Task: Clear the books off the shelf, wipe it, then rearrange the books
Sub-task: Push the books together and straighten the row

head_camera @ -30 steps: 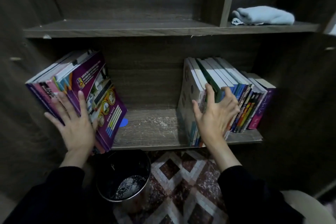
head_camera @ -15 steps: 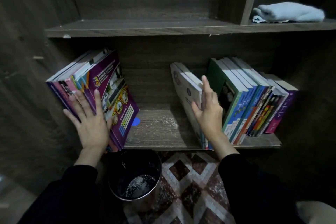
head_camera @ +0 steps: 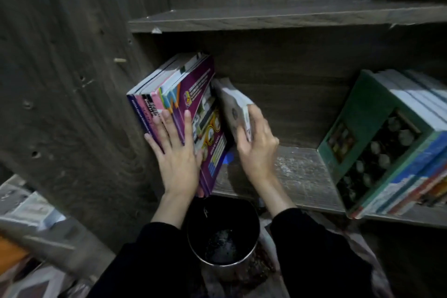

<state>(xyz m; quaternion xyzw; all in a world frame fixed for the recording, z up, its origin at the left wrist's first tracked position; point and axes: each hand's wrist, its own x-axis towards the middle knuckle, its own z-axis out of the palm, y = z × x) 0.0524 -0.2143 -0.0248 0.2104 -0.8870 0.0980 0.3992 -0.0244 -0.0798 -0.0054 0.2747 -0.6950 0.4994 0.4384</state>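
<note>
Wooden shelf: two book groups, well apart. Right row: green cover foremost, several behind, cut by frame edge, spines facing out. Left stack: about six, purple cover outermost, leaning left on side wall; print blurred, unreadable. One bin below. Left hand: fingers straight, spread, pressing spines. Right hand: pinches pale book, upright, just beside purple cover.
</note>
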